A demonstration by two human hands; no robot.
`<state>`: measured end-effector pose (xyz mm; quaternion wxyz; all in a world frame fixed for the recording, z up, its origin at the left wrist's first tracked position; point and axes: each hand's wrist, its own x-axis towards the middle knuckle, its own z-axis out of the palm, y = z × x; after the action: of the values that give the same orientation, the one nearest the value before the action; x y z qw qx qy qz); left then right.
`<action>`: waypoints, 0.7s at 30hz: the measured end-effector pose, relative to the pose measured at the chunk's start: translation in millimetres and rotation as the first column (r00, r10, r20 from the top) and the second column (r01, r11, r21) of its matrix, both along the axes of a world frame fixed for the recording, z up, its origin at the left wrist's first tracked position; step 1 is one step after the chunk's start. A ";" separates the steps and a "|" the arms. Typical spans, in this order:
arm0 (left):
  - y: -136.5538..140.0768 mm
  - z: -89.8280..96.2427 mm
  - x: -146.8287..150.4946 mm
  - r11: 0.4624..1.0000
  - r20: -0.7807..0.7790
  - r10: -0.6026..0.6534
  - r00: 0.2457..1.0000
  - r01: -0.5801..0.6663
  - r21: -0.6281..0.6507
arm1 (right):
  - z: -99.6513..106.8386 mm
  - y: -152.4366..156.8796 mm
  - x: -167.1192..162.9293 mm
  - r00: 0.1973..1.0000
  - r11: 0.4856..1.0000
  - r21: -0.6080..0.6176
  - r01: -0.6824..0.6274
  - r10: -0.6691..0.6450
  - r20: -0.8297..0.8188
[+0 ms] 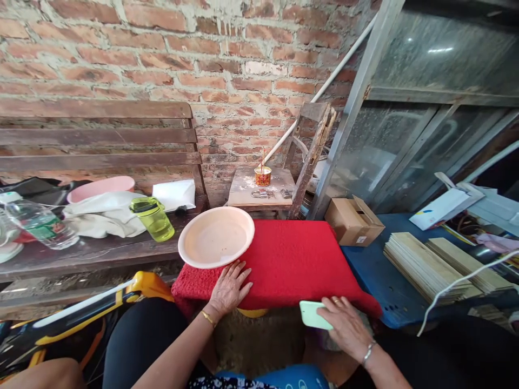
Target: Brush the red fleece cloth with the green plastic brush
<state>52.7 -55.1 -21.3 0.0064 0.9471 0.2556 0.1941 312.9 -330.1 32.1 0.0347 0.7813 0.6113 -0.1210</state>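
My left hand (229, 287) lies on the red cloth (300, 256) with its fingers spread, holding nothing. Its fingertips are close to the near rim of a pale pink basin (217, 235); whether they touch it I cannot tell. The basin stands at the left end of the cloth and looks bare inside apart from small specks. At the front edge of the cloth, my right hand (344, 327) is closed round a pale green mobile phone (312, 315), which lies flat with its back upward.
On the left, a wooden bench (93, 259) bears a green bottle (153, 219), a plastic water bottle (40, 221) and cloths. Behind, an incense pot (263, 175) and padlocks (261, 194) sit on a chair. At right, a blue table (365, 275) carries a cardboard box (352, 221) and stacked slats (421, 262).
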 end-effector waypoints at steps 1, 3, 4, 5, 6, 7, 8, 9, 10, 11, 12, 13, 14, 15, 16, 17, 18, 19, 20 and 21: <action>1.3 -2.6 -0.1 1.000 0.010 -0.006 1.000 0.006 0.006 | 1.0 -12.9 18.5 0.999 0.999 -0.022 0.043 -0.042 0.028; 3.4 -6.6 -0.4 1.000 0.017 -0.011 1.000 0.011 0.008 | 5.4 -40.8 54.1 0.985 0.987 -0.034 0.157 -0.154 0.079; 4.1 -7.9 -0.6 1.000 0.017 -0.012 1.000 0.012 0.006 | 8.4 -53.6 68.5 0.971 0.975 -0.028 0.221 -0.217 0.100; 4.6 -8.8 -0.7 1.000 0.015 -0.013 1.000 0.013 0.003 | 11.6 -63.9 79.1 0.955 0.960 -0.017 0.279 -0.275 0.114; 4.9 -9.4 -0.9 1.000 0.012 -0.014 1.000 0.014 0.001 | 14.7 -71.0 84.9 0.940 0.947 -0.004 0.321 -0.318 0.121; 5.2 -9.7 -1.1 1.000 0.009 -0.014 1.000 0.014 -0.001 | 17.4 -74.2 85.6 0.932 0.939 0.007 0.343 -0.341 0.123; 5.4 -9.8 -1.3 1.000 0.005 -0.014 1.000 0.014 -0.003 | 19.6 -73.4 81.2 0.933 0.940 0.009 0.340 -0.338 0.121; 5.7 -9.9 -1.6 1.000 -0.001 -0.012 1.000 0.012 -0.003 | 21.0 -68.8 72.7 0.942 0.949 0.005 0.316 -0.315 0.113; 6.0 -10.0 -1.9 1.000 -0.007 -0.010 1.000 0.010 -0.002 | 21.8 -61.0 61.3 0.958 0.963 -0.005 0.270 -0.268 0.099; 6.4 -10.2 -2.2 1.000 -0.013 -0.007 1.000 0.007 0.000 | 22.0 -51.1 48.7 0.975 0.978 -0.018 0.208 -0.206 0.077; 6.9 -10.7 -2.5 1.000 -0.018 -0.005 1.000 0.005 0.003 | 21.6 -40.2 36.8 0.988 0.989 -0.028 0.147 -0.145 0.054; 7.6 -11.4 -2.8 1.000 -0.022 -0.004 1.000 0.004 0.006 | 20.9 -29.7 27.3 0.995 0.995 -0.032 0.097 -0.096 0.033; 8.5 -12.6 -3.2 1.000 -0.025 -0.004 1.000 0.005 0.010 | 20.1 -20.8 21.3 0.998 0.997 -0.029 0.067 -0.067 0.020; 9.5 -14.1 -3.5 1.000 -0.026 -0.007 1.000 0.007 0.016 | 19.4 -14.7 19.6 0.998 0.998 -0.021 0.063 -0.063 0.015; 10.8 -15.9 -3.8 1.000 -0.028 -0.010 1.000 0.010 0.022 | 19.1 -12.0 21.9 0.996 0.996 -0.012 0.085 -0.085 0.018; 12.2 -18.0 -4.0 0.999 -0.030 -0.012 0.999 0.013 0.030 | 19.4 -13.1 27.5 0.992 0.992 -0.003 0.126 -0.126 0.028; 13.7 -20.2 -4.2 0.999 -0.031 -0.012 0.999 0.014 0.036 | 20.7 -17.6 35.5 0.983 0.984 0.007 0.181 -0.181 0.040; 15.3 -22.3 -4.3 0.999 -0.033 -0.011 0.999 0.013 0.043 | 23.2 -25.1 44.5 0.969 0.970 0.015 0.241 -0.242 0.055; 16.7 -24.2 -4.5 0.999 -0.035 -0.009 0.999 0.011 0.049 | 26.9 -34.7 53.5 0.951 0.954 0.019 0.299 -0.300 0.070; 18.1 -26.0 -4.8 0.998 -0.038 -0.006 0.999 0.008 0.056 | 31.9 -45.3 61.5 0.932 0.935 0.019 0.355 -0.355 0.079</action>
<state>47.9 -37.0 -47.3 -0.0242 0.9513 0.2467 0.1832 374.4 -375.4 64.0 0.0352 0.8832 0.4585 -0.0922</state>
